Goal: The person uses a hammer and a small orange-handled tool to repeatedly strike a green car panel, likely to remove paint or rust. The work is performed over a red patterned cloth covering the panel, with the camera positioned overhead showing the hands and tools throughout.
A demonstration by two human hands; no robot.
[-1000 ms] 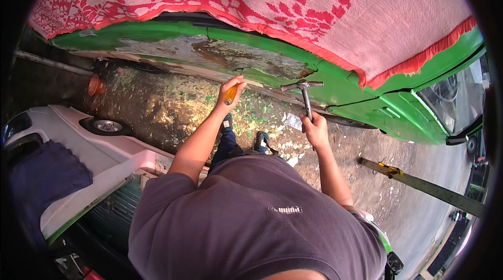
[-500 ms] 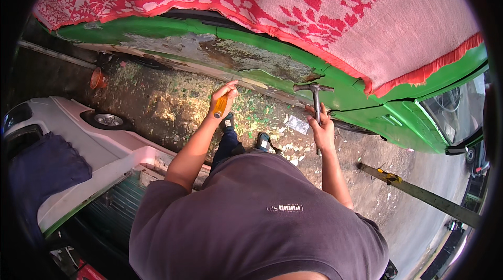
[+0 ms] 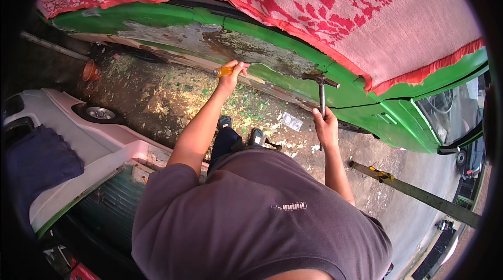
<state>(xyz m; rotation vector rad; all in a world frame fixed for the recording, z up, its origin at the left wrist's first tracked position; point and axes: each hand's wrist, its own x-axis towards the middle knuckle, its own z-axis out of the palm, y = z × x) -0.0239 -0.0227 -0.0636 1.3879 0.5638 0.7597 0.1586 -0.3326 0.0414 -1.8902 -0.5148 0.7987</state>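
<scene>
My left hand [image 3: 231,79] is closed round a screwdriver with an amber handle [image 3: 222,72], the handle's butt sticking out to the left. Its short visible shaft points right, close to the lower edge of the stripped patch [image 3: 246,49] on the green car body [image 3: 280,82]. Whether the tip touches the panel I cannot tell. My right hand [image 3: 327,132] grips a hammer [image 3: 321,94] upright by its metal-looking handle. The hammer's head is up near the right end of the bare, flaking patch, where old filler and rust-brown metal show.
A red and pink floral blanket [image 3: 293,5] covers the car's top. Paint flakes and a plastic sheet [image 3: 291,121] litter the ground. A pinkish-white vehicle [image 3: 105,128] stands at left, an orange bucket [image 3: 91,70] beyond it. A long beam [image 3: 419,191] lies at right.
My left hand has moved up and closer to the panel, and the screwdriver has swung from steep to nearly level. The hammer has risen slightly toward the car in my right hand.
</scene>
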